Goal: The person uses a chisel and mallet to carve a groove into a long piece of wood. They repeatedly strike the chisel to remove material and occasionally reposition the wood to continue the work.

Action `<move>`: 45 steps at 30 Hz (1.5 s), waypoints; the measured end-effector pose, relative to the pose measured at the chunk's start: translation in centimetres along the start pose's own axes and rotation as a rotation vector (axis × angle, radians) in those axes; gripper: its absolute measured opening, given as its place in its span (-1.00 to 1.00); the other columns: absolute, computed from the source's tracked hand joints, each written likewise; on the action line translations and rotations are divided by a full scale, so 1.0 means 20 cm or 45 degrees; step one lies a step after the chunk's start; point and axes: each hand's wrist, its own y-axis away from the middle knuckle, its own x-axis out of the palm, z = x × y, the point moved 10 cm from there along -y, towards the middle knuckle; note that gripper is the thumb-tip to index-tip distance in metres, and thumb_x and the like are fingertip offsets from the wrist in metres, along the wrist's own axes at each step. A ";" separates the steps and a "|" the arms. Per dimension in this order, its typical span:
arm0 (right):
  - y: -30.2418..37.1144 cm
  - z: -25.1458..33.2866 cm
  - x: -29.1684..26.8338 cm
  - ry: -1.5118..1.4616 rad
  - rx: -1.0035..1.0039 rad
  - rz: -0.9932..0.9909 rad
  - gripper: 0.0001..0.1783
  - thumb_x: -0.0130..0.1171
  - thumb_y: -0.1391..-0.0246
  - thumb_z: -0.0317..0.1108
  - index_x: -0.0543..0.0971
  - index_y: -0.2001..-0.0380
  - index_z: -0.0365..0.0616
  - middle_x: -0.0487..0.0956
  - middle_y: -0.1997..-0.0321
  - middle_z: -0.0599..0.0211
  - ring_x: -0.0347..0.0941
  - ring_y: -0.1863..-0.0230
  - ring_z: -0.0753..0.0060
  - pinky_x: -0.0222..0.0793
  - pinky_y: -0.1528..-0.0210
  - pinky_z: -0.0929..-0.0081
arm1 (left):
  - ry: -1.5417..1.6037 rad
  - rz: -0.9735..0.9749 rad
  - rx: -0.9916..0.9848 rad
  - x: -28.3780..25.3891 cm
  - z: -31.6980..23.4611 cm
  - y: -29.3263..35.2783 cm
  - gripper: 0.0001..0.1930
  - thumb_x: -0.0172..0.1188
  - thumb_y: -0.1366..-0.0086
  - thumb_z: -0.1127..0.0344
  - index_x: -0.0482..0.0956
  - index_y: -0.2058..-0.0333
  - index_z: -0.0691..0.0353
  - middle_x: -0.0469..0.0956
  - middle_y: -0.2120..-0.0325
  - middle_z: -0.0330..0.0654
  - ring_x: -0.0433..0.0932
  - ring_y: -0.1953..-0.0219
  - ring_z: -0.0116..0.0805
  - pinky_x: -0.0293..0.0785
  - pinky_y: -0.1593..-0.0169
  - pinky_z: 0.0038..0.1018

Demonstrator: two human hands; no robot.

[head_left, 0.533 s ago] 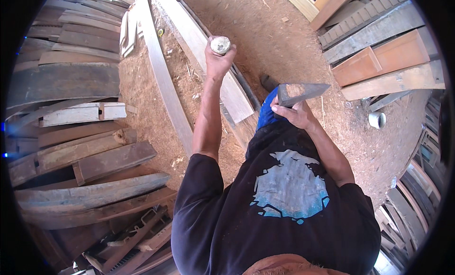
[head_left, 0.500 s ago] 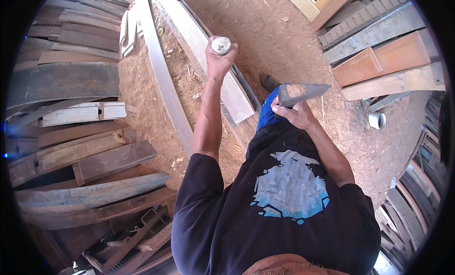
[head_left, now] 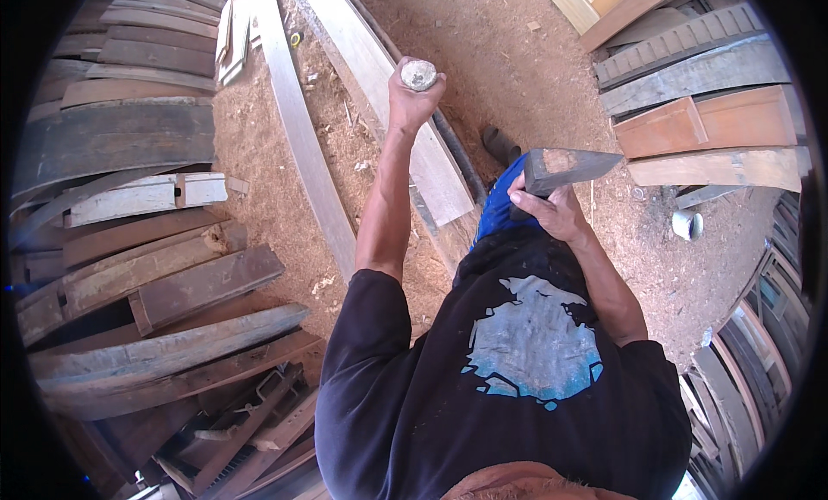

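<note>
Read as a clock face over the whole view, the one print that shows is a grey and blue patch [head_left: 533,345] on the dark shirt [head_left: 604,444], near 5; its broken shapes carry no lettering I can make out. Two bare hands are up, each holding one thing. At 12, the left hand [head_left: 414,105] has its fingers wrapped around one round-ended piece [head_left: 419,75], pale end facing up, its length hidden below. Near 3, the right hand [head_left: 554,212] has its fingers gripping one dark block [head_left: 575,170], which tapers toward 2 and bears a tan patch on top. Two long pale boards lie past the left arm: one plank [head_left: 304,142] at 11, one wider board [head_left: 438,185] running from the centre toward 11. One small yellow ring [head_left: 296,40] lies on the floor [head_left: 263,146] at 11, one shoe [head_left: 500,144] stands between 1 and 2, and one white cup [head_left: 687,225] lies at 3. Timber [head_left: 138,146], too crowded to count, fills 7 to 11.
</note>
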 end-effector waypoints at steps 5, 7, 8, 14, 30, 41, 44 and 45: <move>-0.02 0.05 -0.01 0.102 -0.011 -0.015 -0.86 0.31 -0.11 -0.34 0.61 0.40 -0.19 0.55 0.39 0.43 0.46 0.29 0.52 0.37 0.16 0.46 | -0.025 0.005 -0.027 -0.01 0.07 -0.01 -0.75 0.40 -0.09 0.45 0.47 0.33 0.20 0.52 0.49 -0.37 0.49 0.40 -0.61 0.47 0.28 -0.58; -0.05 0.07 -0.05 0.148 -0.028 -0.058 -0.84 0.33 -0.09 -0.34 0.60 0.37 -0.20 0.57 0.37 0.40 0.48 0.28 0.49 0.39 0.15 0.43 | -0.071 0.126 0.057 0.05 0.01 0.03 -0.75 0.40 -0.07 0.45 0.47 0.33 0.20 0.52 0.48 -0.37 0.49 0.39 -0.60 0.48 0.27 -0.56; -0.07 0.08 -0.08 0.159 -0.043 -0.095 -0.81 0.35 -0.07 -0.33 0.60 0.34 -0.22 0.59 0.36 0.37 0.50 0.27 0.46 0.41 0.14 0.42 | -0.094 0.188 0.100 0.08 -0.02 0.05 -0.75 0.40 -0.07 0.45 0.47 0.33 0.20 0.53 0.48 -0.36 0.49 0.39 -0.60 0.48 0.26 -0.55; -0.25 0.64 -0.22 0.092 -0.362 -0.422 -0.89 0.27 -0.13 -0.44 0.56 0.37 -0.25 0.56 0.48 0.39 0.51 0.43 0.52 0.46 0.30 0.50 | -0.164 0.103 0.057 0.06 -0.03 0.10 -0.77 0.40 -0.06 0.43 0.48 0.37 0.19 0.54 0.49 -0.35 0.49 0.39 -0.60 0.47 0.26 -0.54; -0.62 0.48 0.00 0.820 -0.254 -0.105 -0.70 0.26 -0.08 -0.31 0.61 0.18 -0.30 0.68 0.30 0.10 0.59 0.32 0.19 0.50 0.13 0.30 | -0.057 0.156 0.233 0.09 -0.02 0.11 -0.78 0.37 -0.07 0.43 0.49 0.35 0.20 0.53 0.46 -0.35 0.50 0.36 -0.58 0.46 0.24 -0.54; -0.12 0.93 -0.30 0.229 -0.460 -0.446 -0.79 0.39 -0.02 -0.39 0.60 0.30 -0.22 0.59 0.42 0.43 0.50 0.37 0.55 0.45 0.25 0.49 | -0.079 0.023 -0.068 0.14 -0.16 0.36 -0.80 0.36 -0.13 0.44 0.46 0.39 0.18 0.50 0.52 -0.38 0.47 0.45 -0.60 0.41 0.36 -0.58; -0.01 0.96 -0.36 0.114 -0.528 -0.481 -0.86 0.37 -0.05 -0.49 0.59 0.34 -0.19 0.57 0.46 0.48 0.46 0.45 0.65 0.40 0.38 0.58 | -0.027 0.091 -0.145 0.24 -0.11 0.52 -0.79 0.36 -0.11 0.46 0.44 0.40 0.17 0.47 0.52 -0.40 0.44 0.43 -0.62 0.42 0.32 -0.56; 0.02 0.95 -0.38 0.029 -0.514 -0.475 -0.88 0.36 -0.05 -0.51 0.59 0.35 -0.19 0.57 0.47 0.48 0.45 0.46 0.68 0.38 0.41 0.61 | -0.044 0.113 -0.159 0.27 -0.10 0.57 -0.79 0.36 -0.11 0.46 0.44 0.41 0.16 0.47 0.52 -0.40 0.44 0.43 -0.62 0.42 0.32 -0.56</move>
